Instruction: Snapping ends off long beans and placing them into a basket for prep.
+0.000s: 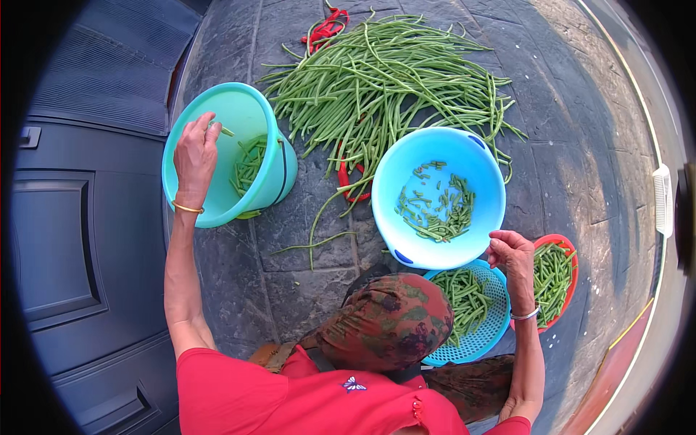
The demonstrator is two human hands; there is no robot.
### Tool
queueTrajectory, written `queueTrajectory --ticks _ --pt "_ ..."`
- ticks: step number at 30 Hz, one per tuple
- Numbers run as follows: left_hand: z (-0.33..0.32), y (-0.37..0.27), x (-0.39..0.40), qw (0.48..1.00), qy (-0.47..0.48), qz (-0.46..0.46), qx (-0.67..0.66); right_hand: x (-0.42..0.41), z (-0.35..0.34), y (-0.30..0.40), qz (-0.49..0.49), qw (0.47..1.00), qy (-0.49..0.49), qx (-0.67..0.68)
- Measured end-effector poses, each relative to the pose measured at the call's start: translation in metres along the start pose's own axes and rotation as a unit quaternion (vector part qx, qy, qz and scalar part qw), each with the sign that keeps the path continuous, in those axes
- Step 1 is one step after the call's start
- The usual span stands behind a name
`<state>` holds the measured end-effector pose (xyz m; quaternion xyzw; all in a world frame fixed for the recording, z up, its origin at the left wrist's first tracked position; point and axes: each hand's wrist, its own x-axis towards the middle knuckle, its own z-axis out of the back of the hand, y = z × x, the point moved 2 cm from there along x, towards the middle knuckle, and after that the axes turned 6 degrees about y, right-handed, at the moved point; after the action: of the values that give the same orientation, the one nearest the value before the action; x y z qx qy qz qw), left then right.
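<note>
My left hand (pixel 194 157) is over the mouth of a tilted turquoise plastic bucket (pixel 209 209). A short length of green bean (pixel 227 131) pokes out from between its thumb and fingers. Cut bean pieces (pixel 250 163) rest inside the bucket. My right hand (pixel 511 255) hovers by the lower right rim of a light blue plastic basin (pixel 391 168), thumb and fingertips together; whether they pinch something small is hidden. In that basin lie short bean scraps (pixel 457 212). Beneath the right hand, a blue perforated colander (pixel 492 340) contains longer bean pieces (pixel 462 299).
A heap of long yardlong beans (pixel 380 81) covers the stone-patterned floor (pixel 228 283) ahead, with red ties (pixel 328 28) among them. One red bowl (pixel 572 283) of cut beans stands at right. A dark panelled door (pixel 60 234) borders the left.
</note>
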<state>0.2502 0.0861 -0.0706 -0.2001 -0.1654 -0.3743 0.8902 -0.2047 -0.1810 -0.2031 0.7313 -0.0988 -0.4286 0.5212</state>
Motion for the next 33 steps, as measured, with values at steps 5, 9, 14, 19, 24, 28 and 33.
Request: queueTrajectory --ticks 5,9,14,19,24,28,33 --pt "-0.038 -0.087 0.002 0.987 0.085 0.003 -0.135 0.007 -0.028 0.022 0.037 0.998 -0.017 0.041" --pt "-0.178 -0.13 -0.012 0.903 0.328 0.069 -0.27 0.018 -0.05 0.011 0.205 0.919 0.021 -0.335" --pt "-0.303 -0.047 -0.035 0.958 0.236 0.136 -0.089 -0.014 -0.022 -0.02 0.031 0.961 0.026 -0.274" --pt "-0.346 -0.024 -0.04 0.989 0.105 0.087 -0.052 -0.031 0.0 -0.054 0.003 0.995 -0.074 -0.067" --pt "-0.353 -0.014 -0.018 0.978 0.138 0.152 0.045 -0.03 -0.006 -0.058 -0.001 0.993 -0.075 -0.094" --pt "-0.355 -0.003 -0.01 0.932 0.287 0.191 0.111 -0.028 -0.004 -0.068 -0.012 0.994 -0.052 -0.094" --pt "-0.336 0.002 0.019 0.93 0.295 0.15 0.162 -0.027 -0.003 -0.061 0.0 0.996 -0.04 -0.08"
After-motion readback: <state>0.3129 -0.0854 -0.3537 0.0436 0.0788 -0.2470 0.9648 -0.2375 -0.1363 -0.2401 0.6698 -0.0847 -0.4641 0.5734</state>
